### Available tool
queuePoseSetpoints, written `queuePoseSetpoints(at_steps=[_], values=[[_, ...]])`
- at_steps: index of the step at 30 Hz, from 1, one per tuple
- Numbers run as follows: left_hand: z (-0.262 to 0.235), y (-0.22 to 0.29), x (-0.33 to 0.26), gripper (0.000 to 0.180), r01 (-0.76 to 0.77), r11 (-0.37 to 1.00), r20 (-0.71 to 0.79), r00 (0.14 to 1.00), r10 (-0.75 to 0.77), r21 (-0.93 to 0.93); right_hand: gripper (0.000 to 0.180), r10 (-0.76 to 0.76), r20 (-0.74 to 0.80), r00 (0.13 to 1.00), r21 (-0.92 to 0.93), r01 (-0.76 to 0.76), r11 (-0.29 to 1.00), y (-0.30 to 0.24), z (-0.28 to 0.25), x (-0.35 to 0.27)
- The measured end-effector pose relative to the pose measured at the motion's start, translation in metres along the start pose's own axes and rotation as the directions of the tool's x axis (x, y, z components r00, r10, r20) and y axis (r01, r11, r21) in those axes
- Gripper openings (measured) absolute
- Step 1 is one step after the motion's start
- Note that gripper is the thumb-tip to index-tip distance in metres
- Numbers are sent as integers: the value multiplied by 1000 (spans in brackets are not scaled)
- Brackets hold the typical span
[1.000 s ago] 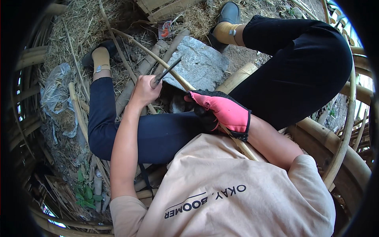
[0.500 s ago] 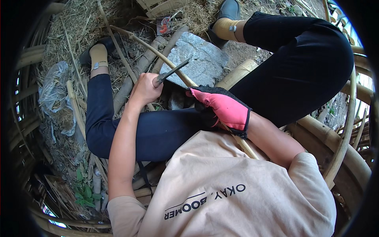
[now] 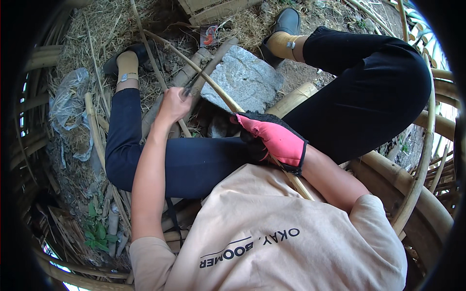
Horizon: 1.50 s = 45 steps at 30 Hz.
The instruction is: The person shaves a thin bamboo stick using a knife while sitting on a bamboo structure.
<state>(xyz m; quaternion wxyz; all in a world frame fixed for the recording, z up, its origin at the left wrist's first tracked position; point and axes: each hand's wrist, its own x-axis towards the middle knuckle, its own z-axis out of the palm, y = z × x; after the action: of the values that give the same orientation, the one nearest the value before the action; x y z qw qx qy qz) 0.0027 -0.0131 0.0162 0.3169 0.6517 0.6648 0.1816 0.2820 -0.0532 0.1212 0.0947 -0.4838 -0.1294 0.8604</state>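
My bare left hand [image 3: 174, 105] is closed round the handle of a knife [image 3: 187, 90]. Its dark blade is blurred and points up and away, close to the strip's left side. On my right hand [image 3: 276, 139] is a pink and black glove, its fingers wrapped round a long, pale bamboo strip [image 3: 222, 94]. The strip runs slantwise from the far left, under the gloved hand and back toward my shirt. The glove hides the part of the strip inside the grip. A flat grey stone block [image 3: 245, 77] lies just beyond my hands.
Thick bamboo poles [image 3: 301, 98] lie around the stone. A crumpled clear plastic bag [image 3: 69, 104] sits at the left on straw-covered ground. Beside it stands a cut bamboo piece [image 3: 94, 128]. Curved bamboo rails [image 3: 422, 191] border my right side, and my legs are spread around the work.
My left hand has drawn the knife a little left and back from the strip, and its blade has swung more upright. My right hand keeps its grip on the bamboo strip.
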Motion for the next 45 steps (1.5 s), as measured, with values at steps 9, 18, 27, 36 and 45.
queuePoseSetpoints(at_steps=[9, 18, 27, 36, 45], values=[[2, 31, -13, 19, -208, 978, 143, 968, 205, 4, 28, 28, 12, 1000, 65, -29, 997, 0, -4, 2], [-3, -2, -4, 31, -145, 985, 21, 989, 144, 94, 24, 53, -5, 999, 65, -53, 996, 4, -3, 6], [7, 20, -17, 16, -88, 995, 77, 993, 85, 37, 28, 74, -116, 990, -67, -82, 994, -3, 9, -2], [10, 19, -19, 35, -167, 986, 115, 979, 167, -9, 33, 65, -43, 997, 55, -62, 997, 7, -3, 9], [5, 22, -17, 30, -25, 999, 35, 999, 24, 37, 32, 74, -36, 997, 72, -71, 995, 8, -7, 11]])
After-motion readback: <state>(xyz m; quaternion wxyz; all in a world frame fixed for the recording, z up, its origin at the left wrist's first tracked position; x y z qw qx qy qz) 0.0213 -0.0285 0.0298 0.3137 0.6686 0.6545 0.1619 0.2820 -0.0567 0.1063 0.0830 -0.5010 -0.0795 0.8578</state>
